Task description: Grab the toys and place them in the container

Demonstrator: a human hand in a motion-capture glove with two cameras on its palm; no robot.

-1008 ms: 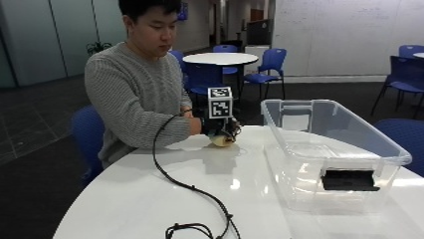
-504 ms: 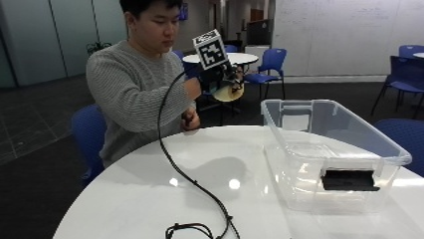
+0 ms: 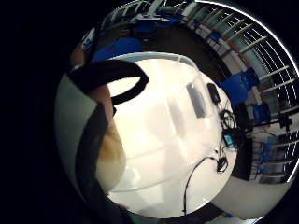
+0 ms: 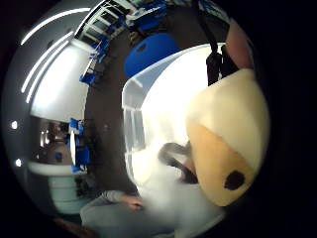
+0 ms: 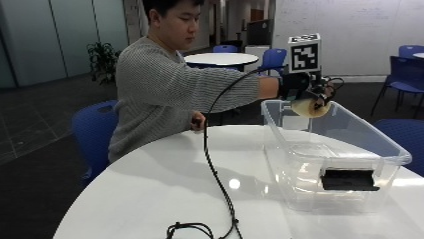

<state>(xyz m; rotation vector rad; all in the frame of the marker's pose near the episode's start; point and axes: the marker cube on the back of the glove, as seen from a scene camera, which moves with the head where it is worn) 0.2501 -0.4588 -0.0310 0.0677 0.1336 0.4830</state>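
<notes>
The person's gloved right hand [image 5: 301,89] is stretched out over the near-left corner of the clear plastic container [image 5: 371,149], with a cream-coloured plush toy [image 5: 310,106] hanging under its palm. The step in hand looks like the carry-and-drop: the toy is lifted well off the white round table [image 5: 165,189] and sits just above the container's rim, not yet inside.

The fingers appear curled round the top of the toy, pinching it against the palm. In the thumb side palm view the plush toy [image 4: 228,148] fills the space right in front of the palm, with a tan patch and a dark spot on it, and the container's open interior lies beyond it. The little finger side palm view shows only an edge of the toy beside the strap, with the container floor below the hand.

The toy looks roundish with a slightly tapered end. Its long axis seems to run roughly across the palm, the tan, spotted end pointing away from the fingers and downward toward the container; the exact facing is hard to tell.

The next move probably calls for carrying the hand slightly further over the opening and spreading the fingers so the toy falls inside rather than catching on the rim.
</notes>
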